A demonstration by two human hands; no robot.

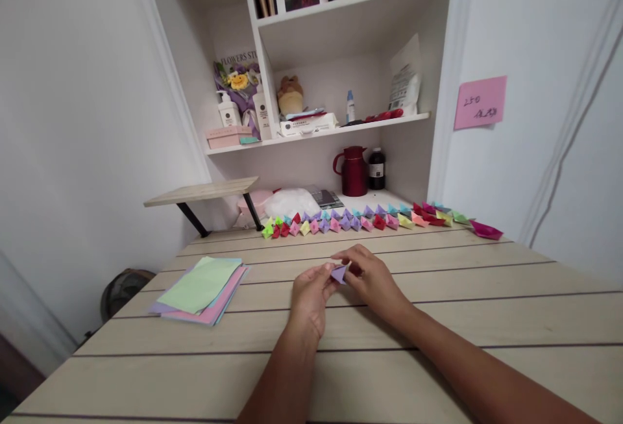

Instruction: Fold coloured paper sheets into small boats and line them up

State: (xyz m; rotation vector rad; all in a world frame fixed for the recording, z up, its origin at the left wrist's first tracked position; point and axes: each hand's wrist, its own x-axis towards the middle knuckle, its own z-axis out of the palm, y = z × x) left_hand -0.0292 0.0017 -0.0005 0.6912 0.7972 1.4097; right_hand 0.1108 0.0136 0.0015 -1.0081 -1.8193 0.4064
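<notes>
A small piece of folded purple paper [339, 274] is held just above the table, between my two hands. My left hand [311, 291] pinches its left side with thumb and fingers. On the other side my right hand [367, 274] grips the right edge, its fingers curled around it. The fingers hide part of the folds. Beyond the hands, two rows of folded paper boats [335, 224] in many colours run along the back of the table. To the left lies a loose stack of coloured paper sheets [202, 287], pale green on top.
The slatted wooden table [438, 333] spreads under my arms. At the back left stands a small raised wooden shelf [209, 190] on black legs. A red jug [354, 171] and a dark bottle [376, 169] stand in the white shelving. A pink note [481, 102] sticks to the wall.
</notes>
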